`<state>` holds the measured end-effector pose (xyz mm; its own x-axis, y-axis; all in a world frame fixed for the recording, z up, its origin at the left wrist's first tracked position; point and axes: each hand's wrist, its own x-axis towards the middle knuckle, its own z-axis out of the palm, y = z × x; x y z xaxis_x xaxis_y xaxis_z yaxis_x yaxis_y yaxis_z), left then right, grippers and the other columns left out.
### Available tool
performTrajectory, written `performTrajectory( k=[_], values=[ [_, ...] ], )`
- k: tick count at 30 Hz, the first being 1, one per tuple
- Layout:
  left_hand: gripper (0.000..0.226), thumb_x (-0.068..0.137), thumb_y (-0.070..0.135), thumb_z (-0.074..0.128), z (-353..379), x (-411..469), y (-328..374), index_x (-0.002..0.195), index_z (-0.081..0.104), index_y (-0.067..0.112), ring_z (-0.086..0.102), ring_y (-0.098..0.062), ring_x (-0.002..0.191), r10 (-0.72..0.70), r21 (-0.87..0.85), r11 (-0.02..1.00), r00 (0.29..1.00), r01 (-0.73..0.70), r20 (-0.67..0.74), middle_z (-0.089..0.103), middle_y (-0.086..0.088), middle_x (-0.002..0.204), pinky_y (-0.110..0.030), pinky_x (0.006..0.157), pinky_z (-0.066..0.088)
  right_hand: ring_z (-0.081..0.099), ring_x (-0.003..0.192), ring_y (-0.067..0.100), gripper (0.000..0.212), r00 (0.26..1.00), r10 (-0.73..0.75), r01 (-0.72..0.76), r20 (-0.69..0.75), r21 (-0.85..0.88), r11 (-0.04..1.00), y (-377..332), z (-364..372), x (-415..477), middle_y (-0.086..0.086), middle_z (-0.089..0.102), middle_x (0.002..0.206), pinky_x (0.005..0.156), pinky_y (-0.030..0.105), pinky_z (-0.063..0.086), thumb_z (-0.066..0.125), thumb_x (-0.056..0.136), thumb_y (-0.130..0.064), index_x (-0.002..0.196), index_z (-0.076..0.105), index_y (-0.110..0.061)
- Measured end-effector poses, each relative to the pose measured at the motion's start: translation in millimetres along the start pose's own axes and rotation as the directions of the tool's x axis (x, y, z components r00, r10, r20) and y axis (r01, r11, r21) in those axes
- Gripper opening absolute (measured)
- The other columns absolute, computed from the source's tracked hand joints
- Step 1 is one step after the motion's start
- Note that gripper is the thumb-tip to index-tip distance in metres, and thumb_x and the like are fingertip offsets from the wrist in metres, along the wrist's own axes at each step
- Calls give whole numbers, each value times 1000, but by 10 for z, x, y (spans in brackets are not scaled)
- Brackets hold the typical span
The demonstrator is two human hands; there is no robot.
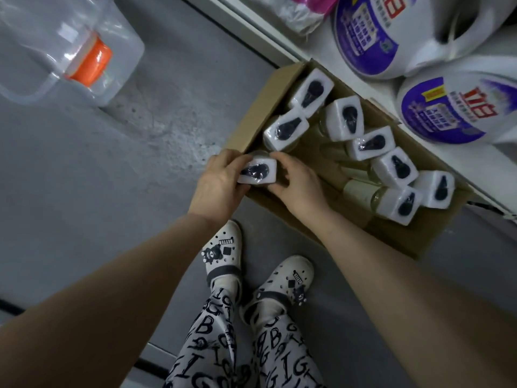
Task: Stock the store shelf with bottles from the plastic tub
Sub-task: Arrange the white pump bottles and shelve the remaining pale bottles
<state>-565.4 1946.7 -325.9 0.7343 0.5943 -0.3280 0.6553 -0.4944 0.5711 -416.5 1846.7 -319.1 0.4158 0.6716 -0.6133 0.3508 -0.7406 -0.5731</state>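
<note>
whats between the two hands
Head view: a white-capped bottle, held from both sides by the left hand and right hand, at a corner of the cardboard box.

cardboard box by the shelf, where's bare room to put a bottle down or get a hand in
Bare: the brown cardboard box's near-right corner, between right forearm and the white-capped clear bottles; also grey floor toward the clear plastic tub. Crowded along the white shelf side.

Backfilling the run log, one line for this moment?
left hand: grips bottle | right hand: grips same bottle | bottle: at cardboard box corner | other bottles: in box
</note>
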Motion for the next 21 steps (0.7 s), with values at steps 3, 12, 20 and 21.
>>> performTrajectory(
  k=[3,12,20,21],
  values=[
    [48,78,8,76,27,38,-6,125,63,6,55,-35,104,21,23,1000,999,-20,-27,57,-16,116,-38,89,45,58,121,24,59,999,-29,28,-40,-9,1000,34,84,72,5,62,132,102,39,47,77,79,-6,134,58,-17],
    [47,78,7,76,-24,73,50,124,64,7,52,-35,104,34,23,999,999,-34,6,52,-18,115,-38,86,47,61,112,19,39,983,-109,112,-147,6,994,8,102,-55,2,68,119,94,31,47,75,81,-2,117,64,-12],
    [51,77,20,81,-234,68,451,124,61,13,57,-17,105,-11,-203,979,995,31,98,59,-6,121,-24,90,44,59,119,14,39,996,14,5,-84,229,973,76,-353,-414,-7,64,123,101,44,51,69,89,-12,122,58,-29],
    [52,76,21,82,-294,66,542,123,61,13,57,-16,105,-2,-218,976,994,26,110,59,-5,121,-24,89,44,59,119,13,38,997,24,-4,-74,264,965,51,-462,-486,-8,64,123,101,46,51,68,89,-12,121,58,-31]
  ],
)
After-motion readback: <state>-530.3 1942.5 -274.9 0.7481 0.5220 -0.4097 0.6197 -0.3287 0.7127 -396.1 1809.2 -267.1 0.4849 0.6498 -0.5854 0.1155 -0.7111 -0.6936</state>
